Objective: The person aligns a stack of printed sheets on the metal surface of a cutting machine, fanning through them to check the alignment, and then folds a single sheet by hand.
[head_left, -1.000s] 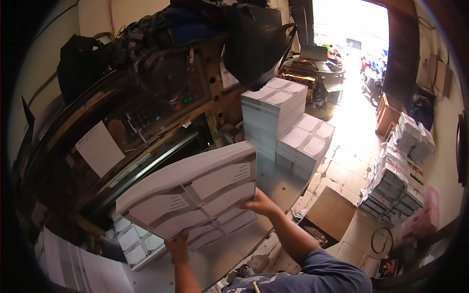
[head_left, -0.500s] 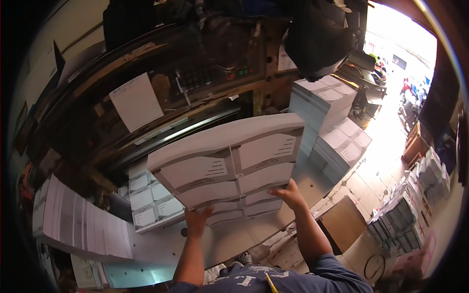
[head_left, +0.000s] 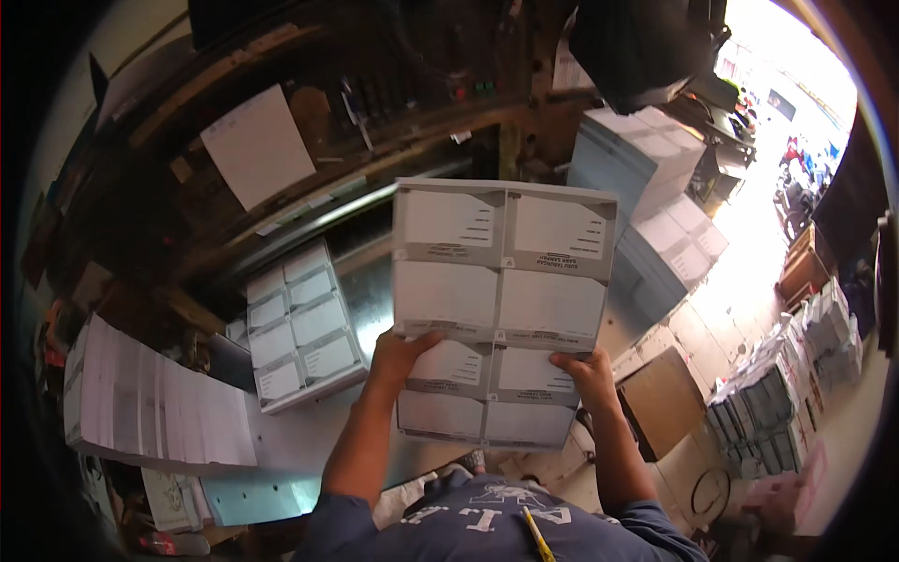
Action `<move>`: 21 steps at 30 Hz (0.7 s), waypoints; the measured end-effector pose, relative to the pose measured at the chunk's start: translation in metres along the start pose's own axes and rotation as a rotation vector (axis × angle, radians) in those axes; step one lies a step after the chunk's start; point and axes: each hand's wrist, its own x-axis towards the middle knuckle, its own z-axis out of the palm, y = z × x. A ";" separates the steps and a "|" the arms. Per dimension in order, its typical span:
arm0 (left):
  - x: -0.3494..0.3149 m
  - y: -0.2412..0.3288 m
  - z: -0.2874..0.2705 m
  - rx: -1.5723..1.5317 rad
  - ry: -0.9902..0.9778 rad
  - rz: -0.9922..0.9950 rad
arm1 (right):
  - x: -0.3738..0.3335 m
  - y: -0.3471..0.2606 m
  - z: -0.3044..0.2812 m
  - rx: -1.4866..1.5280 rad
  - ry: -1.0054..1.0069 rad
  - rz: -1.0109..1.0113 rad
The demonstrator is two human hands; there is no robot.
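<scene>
Between my two hands I hold a stack of printed sheets [head_left: 449, 292], grey and white, each face divided into several rectangular panels. My left hand [head_left: 401, 358] grips its left edge, the thumb lying over the face. On the opposite edge my right hand [head_left: 586, 375] is closed in the same way, thumb on top; the other fingers of both hands are hidden behind the sheets. The stack is raised in front of my body, over the near part of the metal table [head_left: 300, 454]. To its left, a second stack of like sheets [head_left: 304, 323] lies on the table.
A long fanned row of paper stacks [head_left: 164, 403] occupies the left side. Tall sheet piles [head_left: 632, 169] stand at the back right. A dark machine frame with a pale sheet [head_left: 257, 148] on it runs along the back. Bundled papers [head_left: 768, 412] and a brown board [head_left: 661, 403] are at the right.
The held stack has swung from a slanted, far-tipped position to nearly square with me, its panelled face now turned more toward me. Both hands stay on its edges. More of the second stack shows.
</scene>
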 end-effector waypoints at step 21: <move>-0.217 0.132 0.122 -0.866 -0.895 0.923 | -0.025 0.160 -0.051 0.409 0.242 0.413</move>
